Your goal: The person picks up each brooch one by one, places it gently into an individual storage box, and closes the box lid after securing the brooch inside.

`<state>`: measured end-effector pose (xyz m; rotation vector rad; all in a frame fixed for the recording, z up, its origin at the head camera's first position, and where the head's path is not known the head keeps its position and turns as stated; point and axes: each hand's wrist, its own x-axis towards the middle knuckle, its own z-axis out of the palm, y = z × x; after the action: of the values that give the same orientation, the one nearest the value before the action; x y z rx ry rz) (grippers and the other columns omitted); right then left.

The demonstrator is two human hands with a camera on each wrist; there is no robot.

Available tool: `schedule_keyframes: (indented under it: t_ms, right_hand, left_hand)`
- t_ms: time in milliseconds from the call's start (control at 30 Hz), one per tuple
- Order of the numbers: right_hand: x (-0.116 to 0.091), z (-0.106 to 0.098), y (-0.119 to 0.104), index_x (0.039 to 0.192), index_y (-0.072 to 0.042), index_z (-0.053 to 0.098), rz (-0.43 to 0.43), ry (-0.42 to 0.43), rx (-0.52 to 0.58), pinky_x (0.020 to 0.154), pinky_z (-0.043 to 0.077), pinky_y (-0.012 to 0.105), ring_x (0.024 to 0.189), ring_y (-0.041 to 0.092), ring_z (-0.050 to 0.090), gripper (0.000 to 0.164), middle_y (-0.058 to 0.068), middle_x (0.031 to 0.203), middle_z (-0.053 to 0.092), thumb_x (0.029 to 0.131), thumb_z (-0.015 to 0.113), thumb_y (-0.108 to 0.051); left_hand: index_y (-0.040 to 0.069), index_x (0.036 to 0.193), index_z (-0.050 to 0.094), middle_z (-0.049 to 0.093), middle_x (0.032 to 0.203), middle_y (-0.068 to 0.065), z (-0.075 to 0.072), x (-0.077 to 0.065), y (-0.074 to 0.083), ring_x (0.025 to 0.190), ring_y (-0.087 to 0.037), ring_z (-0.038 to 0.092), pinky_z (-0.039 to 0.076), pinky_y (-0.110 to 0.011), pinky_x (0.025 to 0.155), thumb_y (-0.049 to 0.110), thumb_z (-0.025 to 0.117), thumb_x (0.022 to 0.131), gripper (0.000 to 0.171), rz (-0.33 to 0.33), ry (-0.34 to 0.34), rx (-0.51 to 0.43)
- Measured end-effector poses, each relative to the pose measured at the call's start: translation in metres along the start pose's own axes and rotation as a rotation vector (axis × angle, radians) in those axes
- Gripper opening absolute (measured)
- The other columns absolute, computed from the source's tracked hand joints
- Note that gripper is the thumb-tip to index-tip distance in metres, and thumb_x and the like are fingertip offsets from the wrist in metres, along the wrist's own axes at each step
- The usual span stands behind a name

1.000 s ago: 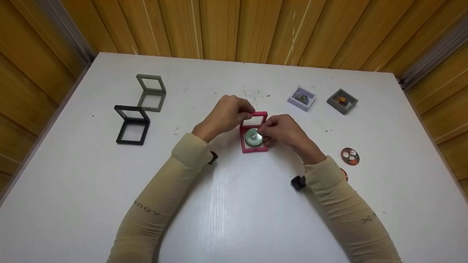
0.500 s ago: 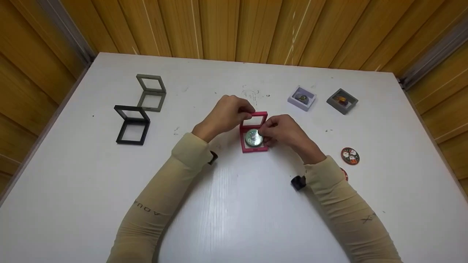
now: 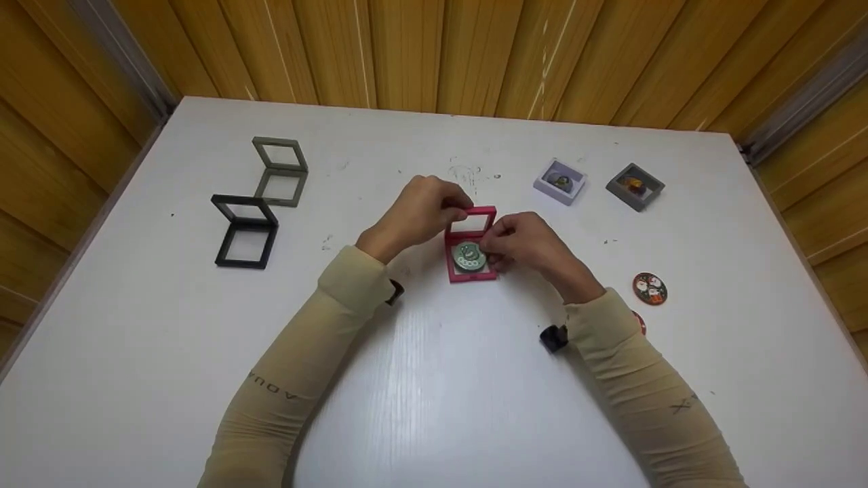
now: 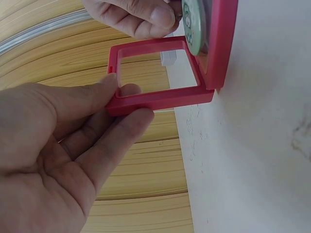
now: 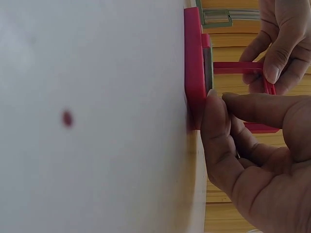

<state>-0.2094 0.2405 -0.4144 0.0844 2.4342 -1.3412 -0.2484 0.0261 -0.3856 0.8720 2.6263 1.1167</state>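
A small red display frame (image 3: pixel 472 278) stands hinged open on the white table, its lid raised. My left hand (image 3: pixel 424 209) pinches the top edge of the lid between thumb and fingers; in the left wrist view, the left hand (image 4: pixel 82 131) grips a lid corner. A round mint-green badge (image 3: pixel 468 257) with a pale design lies over the lower half of the frame, slightly raised on one side. My right hand (image 3: pixel 525 240) holds the badge by its right edge. In the right wrist view, the right hand's fingertips (image 5: pixel 214 99) are right at the badge's rim.
To the left, an olive frame (image 3: pixel 283 169) and a black frame (image 3: pixel 245 263) stand open. At the back right are a lilac frame (image 3: pixel 568 196) and a grey frame (image 3: pixel 620 188), each with an item inside. A red patterned badge (image 3: pixel 649 289) lies by another, partly hidden under my sleeve.
The green badge tilts and shifts slightly in the frame; its glare came and went. Both hands stay almost in place, and the lid has not moved.
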Motion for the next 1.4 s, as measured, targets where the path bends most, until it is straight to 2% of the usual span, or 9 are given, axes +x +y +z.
schedule_keyframes:
  t_ms: [633, 1067, 1233, 1400]
  right_hand:
    - [0.0034, -0.0084, 0.0062, 0.111, 0.008, 0.069, 0.01, -0.057, -0.002, 0.077, 0.062, 0.03, 0.081, 0.018, 0.069, 0.016, 0.018, 0.1, 0.071, 0.1, 0.068, -0.004]
    - [0.0017, -0.0089, 0.0066, 0.112, 0.008, 0.071, 0.037, -0.055, -0.038, 0.073, 0.061, 0.027, 0.077, 0.016, 0.07, 0.018, 0.016, 0.101, 0.072, 0.1, 0.067, -0.005]
    - [0.0002, -0.0084, 0.0049, 0.114, 0.007, 0.072, 0.053, -0.048, -0.056, 0.073, 0.06, 0.026, 0.079, 0.016, 0.07, 0.02, 0.017, 0.105, 0.071, 0.101, 0.066, -0.007]
    - [-0.0006, -0.0083, 0.0045, 0.113, 0.008, 0.071, 0.058, -0.044, -0.042, 0.072, 0.06, 0.026, 0.077, 0.016, 0.07, 0.018, 0.017, 0.102, 0.071, 0.101, 0.065, -0.005]
  left_hand:
    - [0.004, 0.12, 0.08, 0.077, 0.112, -0.008, -0.0003, -0.0017, 0.0001, 0.094, -0.018, 0.068, 0.057, -0.027, 0.089, 0.006, 0.072, 0.102, 0.019, -0.012, 0.001, 0.003]
    - [0.006, 0.122, 0.08, 0.077, 0.113, -0.008, -0.0005, -0.0024, 0.0019, 0.096, -0.018, 0.068, 0.057, -0.026, 0.091, 0.008, 0.072, 0.102, 0.021, -0.032, -0.017, -0.008]
    - [0.005, 0.121, 0.079, 0.077, 0.112, -0.008, -0.0011, -0.0027, 0.0036, 0.094, -0.018, 0.068, 0.057, -0.026, 0.089, 0.007, 0.072, 0.102, 0.021, -0.022, -0.024, -0.008]
    - [0.005, 0.119, 0.08, 0.077, 0.11, -0.007, -0.0016, -0.0025, 0.0056, 0.093, -0.017, 0.068, 0.057, -0.026, 0.088, 0.007, 0.073, 0.101, 0.02, -0.014, -0.033, -0.005]
